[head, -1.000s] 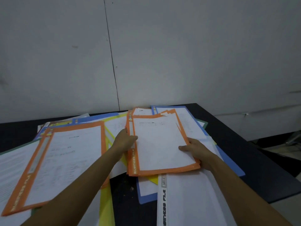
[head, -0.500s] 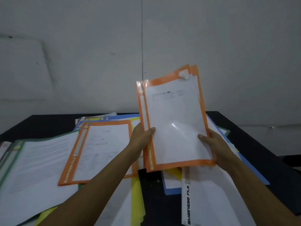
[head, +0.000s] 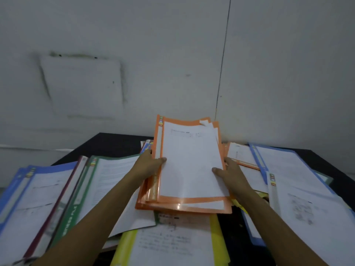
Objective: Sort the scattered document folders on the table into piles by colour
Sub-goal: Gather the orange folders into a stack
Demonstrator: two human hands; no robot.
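A stack of orange folders (head: 190, 164) with white sheets inside is in the middle of the view. My left hand (head: 150, 166) grips its left edge, thumb on top. My right hand (head: 229, 172) grips its right edge, thumb on the paper. The stack's lower end lies over another orange folder (head: 184, 207) on the pile, while its far end tilts up. A further orange folder (head: 240, 154) lies behind my right hand. Green (head: 86, 189), maroon (head: 55, 206) and blue (head: 23, 189) folders lie to the left, a yellow one (head: 172, 246) in front, blue ones (head: 284, 166) to the right.
The black table (head: 115, 144) stands against a grey-white wall (head: 172, 64). Its far edge meets the wall; the right corner (head: 343, 169) drops off. Folders overlap across most of the surface.
The held orange stack has come down from upright in the air and moved left onto the other orange folder. My head has turned left, showing more folders on that side.
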